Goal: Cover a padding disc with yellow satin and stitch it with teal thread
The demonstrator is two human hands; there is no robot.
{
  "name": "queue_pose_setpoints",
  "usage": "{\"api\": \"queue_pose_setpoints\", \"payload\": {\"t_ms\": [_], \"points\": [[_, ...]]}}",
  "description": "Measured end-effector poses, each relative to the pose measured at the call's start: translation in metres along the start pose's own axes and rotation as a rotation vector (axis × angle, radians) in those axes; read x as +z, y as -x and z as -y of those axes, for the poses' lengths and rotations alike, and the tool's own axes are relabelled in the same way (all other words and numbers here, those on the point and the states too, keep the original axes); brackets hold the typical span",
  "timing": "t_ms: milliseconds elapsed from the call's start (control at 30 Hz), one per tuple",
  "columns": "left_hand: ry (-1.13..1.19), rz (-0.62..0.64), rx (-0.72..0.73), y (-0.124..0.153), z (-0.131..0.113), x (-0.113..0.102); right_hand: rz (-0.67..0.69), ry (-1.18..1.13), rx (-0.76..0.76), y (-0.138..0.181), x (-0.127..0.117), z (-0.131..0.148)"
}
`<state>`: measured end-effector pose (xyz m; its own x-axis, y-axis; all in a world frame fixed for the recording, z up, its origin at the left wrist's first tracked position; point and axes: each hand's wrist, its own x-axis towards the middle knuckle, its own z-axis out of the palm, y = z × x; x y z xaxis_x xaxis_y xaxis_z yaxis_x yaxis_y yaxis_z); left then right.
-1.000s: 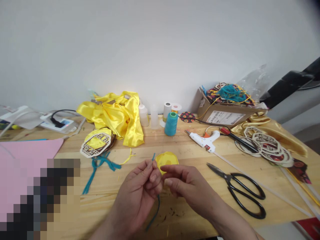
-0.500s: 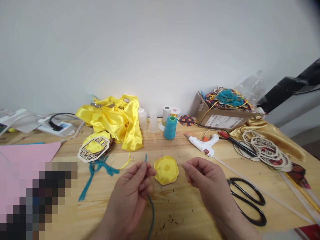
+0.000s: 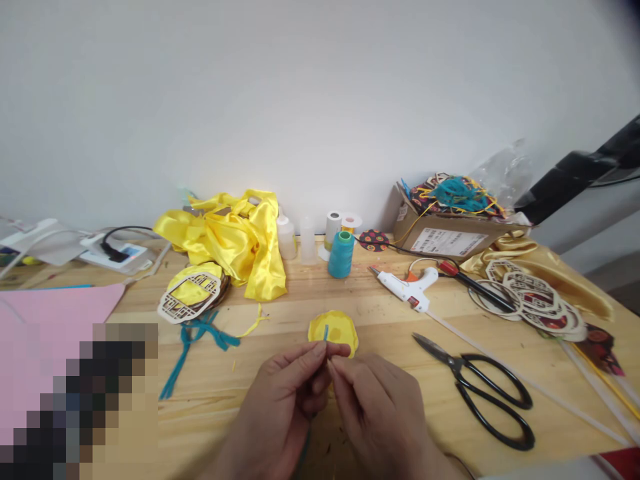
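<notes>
My left hand (image 3: pixel 287 400) pinches a thin teal cord (image 3: pixel 325 333) between thumb and forefinger, its short end sticking up above the fingers. My right hand (image 3: pixel 373 400) is closed in a pinch right against the left fingertips, touching the same cord. Just behind both hands a small round yellow satin pad (image 3: pixel 334 329) lies flat on the wooden table (image 3: pixel 400 373). The cord's lower part is hidden between my hands.
Black scissors (image 3: pixel 480 395) lie to the right, a white glue gun (image 3: pixel 410 288) behind them. A teal thread spool (image 3: pixel 341 254), bottles, yellow satin cloth (image 3: pixel 235 240), a cardboard box (image 3: pixel 445 230), wooden lattice cutouts (image 3: pixel 537 300), loose teal cords (image 3: pixel 197 340) and pink paper (image 3: pixel 45 320) surround the workspace.
My right hand moved away from the cord to the right, then came back in to meet the left fingertips. Both hands now sit in front of the yellow pad.
</notes>
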<state>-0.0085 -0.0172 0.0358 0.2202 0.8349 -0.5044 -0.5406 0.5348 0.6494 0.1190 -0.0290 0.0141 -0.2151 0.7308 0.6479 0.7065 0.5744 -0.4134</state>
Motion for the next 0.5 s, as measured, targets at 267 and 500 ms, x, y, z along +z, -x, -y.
{"api": "queue_pose_setpoints", "payload": {"t_ms": [267,500], "points": [[-0.022,-0.003,0.001,-0.0002,0.0005,0.0016,0.018,0.039,-0.025,-0.0024,-0.0012,0.0007],[-0.044,-0.018,0.018,0.0018,0.0003,0.0013,0.025,0.048,-0.017,-0.0001,0.0000,0.0002]]}}
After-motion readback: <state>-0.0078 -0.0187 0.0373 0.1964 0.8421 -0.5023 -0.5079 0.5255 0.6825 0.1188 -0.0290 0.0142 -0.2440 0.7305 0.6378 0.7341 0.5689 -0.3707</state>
